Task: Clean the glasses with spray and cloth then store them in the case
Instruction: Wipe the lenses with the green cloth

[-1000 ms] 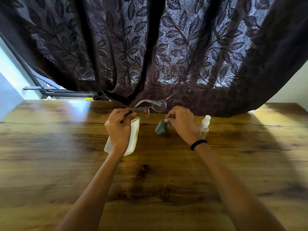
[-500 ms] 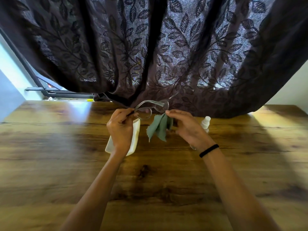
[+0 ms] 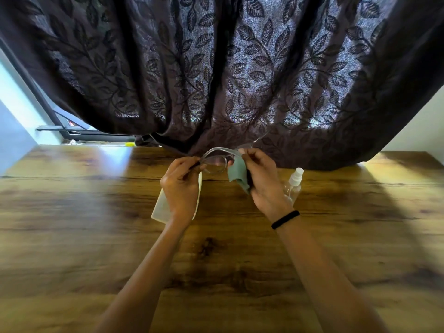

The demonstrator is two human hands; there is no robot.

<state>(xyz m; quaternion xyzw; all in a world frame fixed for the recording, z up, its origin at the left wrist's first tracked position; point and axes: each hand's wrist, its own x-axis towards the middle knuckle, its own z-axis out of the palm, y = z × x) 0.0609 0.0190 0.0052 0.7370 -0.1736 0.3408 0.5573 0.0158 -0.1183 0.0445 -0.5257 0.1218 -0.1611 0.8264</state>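
Clear-framed glasses (image 3: pixel 217 159) are held up above the wooden table (image 3: pixel 96 212). My left hand (image 3: pixel 181 186) pinches their left temple. My right hand (image 3: pixel 262 181) holds a grey-green cloth (image 3: pixel 239 173) pressed against the right lens, and the cloth's tail hangs down under my fingers. A pale cream case (image 3: pixel 161 207) lies on the table beneath my left hand, mostly hidden by it. A small clear spray bottle (image 3: pixel 294 182) with a white nozzle stands just right of my right hand.
A dark leaf-patterned curtain (image 3: pixel 216 80) hangs along the table's far edge, close behind the glasses. A window frame (image 3: pixel 79 134) shows at the far left. A black band (image 3: pixel 285 219) sits on my right wrist.
My right hand lifted the cloth off the table, raised it and brought it onto the right lens. My left hand kept the glasses in nearly the same place.
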